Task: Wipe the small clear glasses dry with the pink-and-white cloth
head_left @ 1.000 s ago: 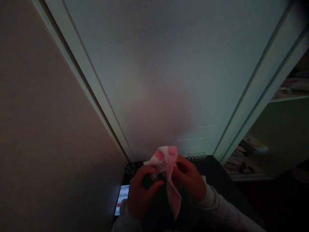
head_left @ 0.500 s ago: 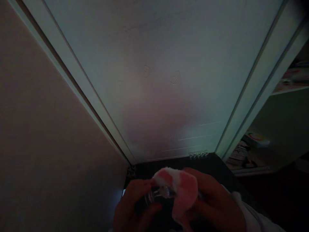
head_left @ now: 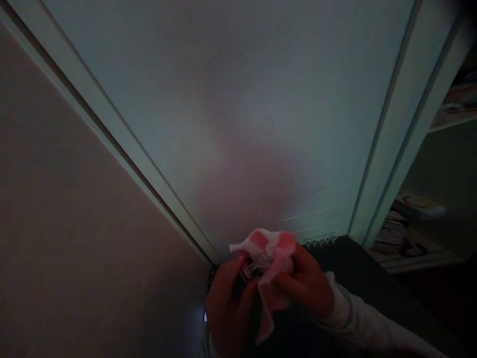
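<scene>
A small clear glass piece (head_left: 247,270) with a ringed, stem-like end sits between my hands; its exact kind is too dim to tell. My left hand (head_left: 226,296) is closed on that end with thumb and fingers. A pink and white cloth (head_left: 276,248) covers the piece's other end, one corner hanging down. My right hand (head_left: 310,284) grips the cloth, pressing it around the glass. The fold hides the fingertips of my right hand and part of the glass.
Below my hands is a dark tabletop (head_left: 357,273). Several small clear glass pieces (head_left: 320,241) stand in a row at its back, against a pale panel (head_left: 167,99). A wall (head_left: 74,223) rises on the left. Shelves (head_left: 452,124) with assorted items are at right.
Both hands, with the cloth and glass piece, appear higher and nearer each other. The cloth's corner now hangs lower and more of it shows. The view has shifted slightly.
</scene>
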`<state>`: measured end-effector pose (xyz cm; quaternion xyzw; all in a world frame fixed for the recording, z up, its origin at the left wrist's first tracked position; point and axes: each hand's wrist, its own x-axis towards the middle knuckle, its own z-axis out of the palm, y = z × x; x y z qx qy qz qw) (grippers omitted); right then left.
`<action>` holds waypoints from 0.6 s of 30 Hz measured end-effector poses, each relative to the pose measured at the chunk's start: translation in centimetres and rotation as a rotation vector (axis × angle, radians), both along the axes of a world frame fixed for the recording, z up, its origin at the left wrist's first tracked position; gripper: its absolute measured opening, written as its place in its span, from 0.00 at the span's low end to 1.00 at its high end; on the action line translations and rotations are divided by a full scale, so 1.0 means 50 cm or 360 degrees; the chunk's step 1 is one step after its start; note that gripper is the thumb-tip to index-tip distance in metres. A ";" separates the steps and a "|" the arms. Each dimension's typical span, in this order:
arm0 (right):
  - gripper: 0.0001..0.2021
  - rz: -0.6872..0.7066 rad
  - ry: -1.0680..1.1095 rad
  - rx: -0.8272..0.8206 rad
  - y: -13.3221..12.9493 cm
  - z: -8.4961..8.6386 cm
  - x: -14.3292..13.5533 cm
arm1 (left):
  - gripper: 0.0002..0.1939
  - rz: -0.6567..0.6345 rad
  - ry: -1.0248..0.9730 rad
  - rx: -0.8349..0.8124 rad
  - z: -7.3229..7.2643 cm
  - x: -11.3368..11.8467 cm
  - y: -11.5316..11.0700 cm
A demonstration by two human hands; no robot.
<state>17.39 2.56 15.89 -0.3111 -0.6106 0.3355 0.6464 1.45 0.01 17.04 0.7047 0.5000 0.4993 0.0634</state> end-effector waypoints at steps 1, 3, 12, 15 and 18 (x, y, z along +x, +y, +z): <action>0.12 -0.0052 0.0050 0.0007 0.004 0.001 -0.002 | 0.13 0.0025 0.0089 0.0085 0.001 0.005 0.001; 0.07 -0.0123 0.0135 0.0018 0.011 0.001 -0.003 | 0.12 0.0073 0.0202 0.0268 0.003 0.013 0.004; 0.12 -0.0019 0.0293 0.0313 0.043 0.092 0.006 | 0.20 -0.0050 0.0639 0.1235 0.114 0.031 0.063; 0.10 0.0004 0.0216 0.0484 0.044 0.138 0.015 | 0.27 -0.0148 0.0782 0.1248 0.152 0.020 0.068; 0.12 0.0013 0.0109 0.0566 0.037 0.155 0.028 | 0.29 -0.0306 0.0740 0.1194 0.156 0.006 0.070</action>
